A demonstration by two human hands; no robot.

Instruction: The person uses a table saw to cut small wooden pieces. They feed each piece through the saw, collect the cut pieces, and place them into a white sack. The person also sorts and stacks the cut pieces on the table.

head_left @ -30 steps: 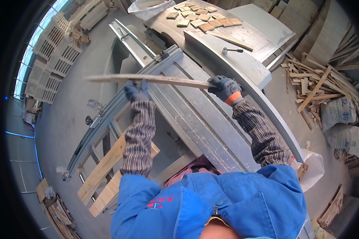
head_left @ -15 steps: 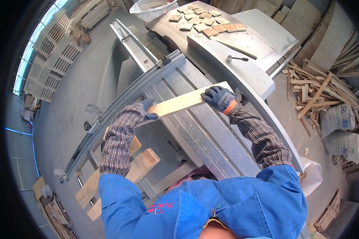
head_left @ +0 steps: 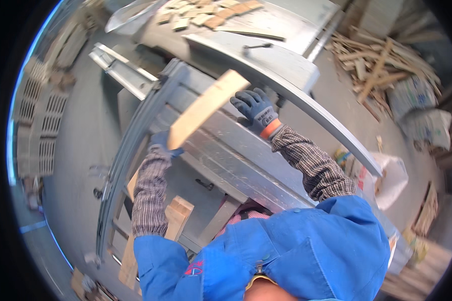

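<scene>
A pale wooden board [head_left: 206, 108] slants up and to the right above the grooved metal saw table [head_left: 246, 155]. Its near end is gripped in my left hand [head_left: 164, 143], which wears a grey-blue work glove; part of those fingers is hidden behind the wood. My right hand [head_left: 256, 110], gloved alike with an orange cuff, is off the board, its fingers apart and nothing in them. It hovers just right of the board, over the table near the long curved-looking metal fence [head_left: 296, 93].
Small wooden pieces [head_left: 206, 10] lie on the far worktop. Scrap sticks [head_left: 371, 67] are heaped at right beside white sacks [head_left: 422, 108]. More boards [head_left: 178, 215] rest below my left forearm. Pallets [head_left: 42, 120] stand at far left. A white bag [head_left: 391, 175] sits right of the table.
My right hand has let go of the board. My left hand has kept hold, and the board has swung to a steeper slant. The whole view has shifted with my head.
</scene>
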